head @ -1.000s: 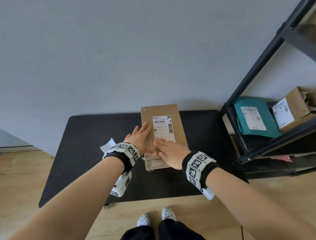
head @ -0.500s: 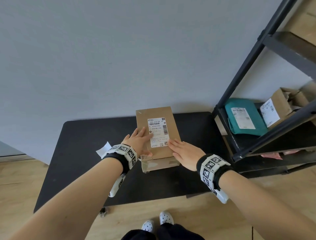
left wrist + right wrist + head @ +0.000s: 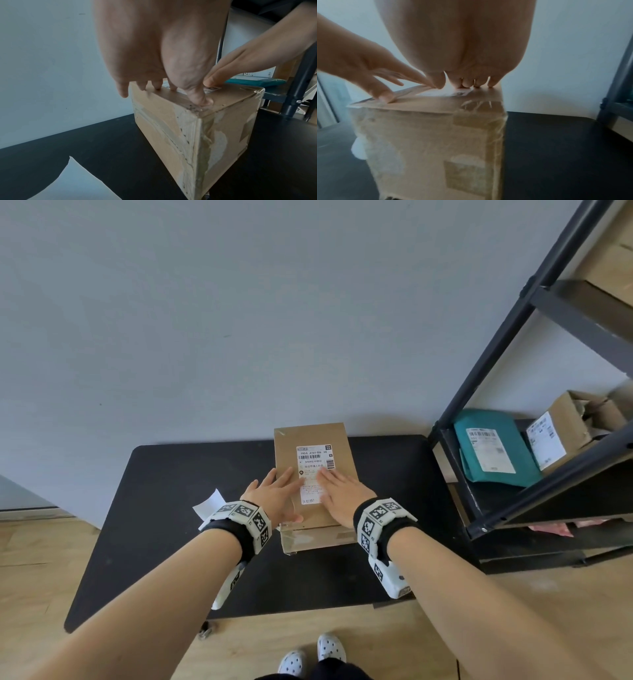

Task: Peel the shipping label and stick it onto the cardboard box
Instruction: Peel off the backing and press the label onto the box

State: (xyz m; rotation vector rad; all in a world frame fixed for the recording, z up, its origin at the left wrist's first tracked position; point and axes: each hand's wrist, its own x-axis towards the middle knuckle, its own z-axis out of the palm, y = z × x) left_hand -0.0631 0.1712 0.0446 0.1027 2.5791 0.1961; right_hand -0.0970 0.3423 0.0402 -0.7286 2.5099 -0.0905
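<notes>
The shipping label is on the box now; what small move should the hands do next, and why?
Probably slide the right hand down the shipping label toward its near edge. Both flat hands, left hand too, press the cardboard box top, and the label's lower part is partly hidden.

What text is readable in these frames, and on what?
"190A A161-BB 28": top line of the shipping label on the cardboard box.
Lower lines of that label, its barcodes and its stamp: too small to read reliably.
Label on the teal mailer on the shelf: too small.
Label on the shelf box: too small.
Wrist views: label print blurred.
Wristband markers: patterns, no text.
</notes>
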